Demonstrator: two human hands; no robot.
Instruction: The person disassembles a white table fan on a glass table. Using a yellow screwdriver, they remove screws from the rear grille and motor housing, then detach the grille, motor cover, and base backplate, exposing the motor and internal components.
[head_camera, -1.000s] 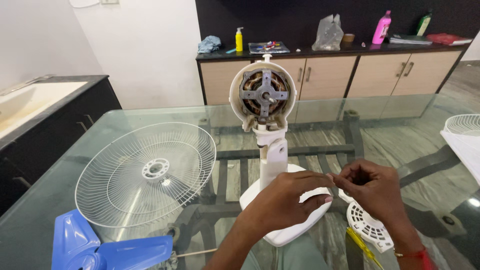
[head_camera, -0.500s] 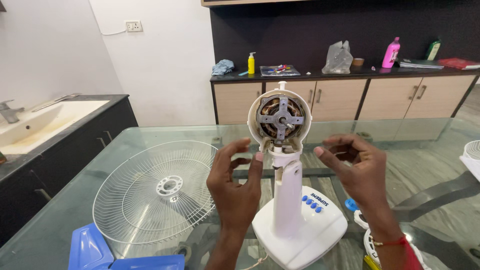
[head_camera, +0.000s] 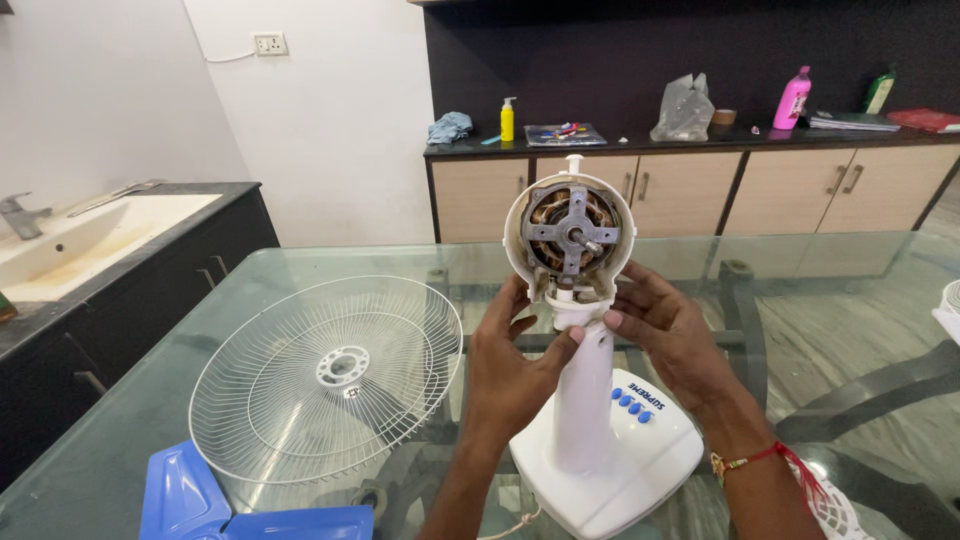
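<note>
Both hands met at the neck of a white plastic table fan stand that stood upright on a clear glass tabletop. Left hand cupped the neck from the left, fingers curled, thumb laid across the front of the joint just under the motor. Right hand gripped the same joint from the other side, fingers pointing inward and touching the lower rim of the round white motor housing. That housing faced the camera with its cover off, showing copper windings, a grey cross-shaped metal bracket and a short shaft in the middle. A red thread bracelet circled the right wrist.

Four blue buttons sat on the fan's square white base, near the right forearm. To the left, a round white wire fan guard lay flat on the glass, well apart from the hands. A blue plastic fan blade lay at the near left edge. Behind the table ran a dark counter over beige cabinet doors, carrying a yellow bottle and a pink bottle. A white sink sat at far left.
</note>
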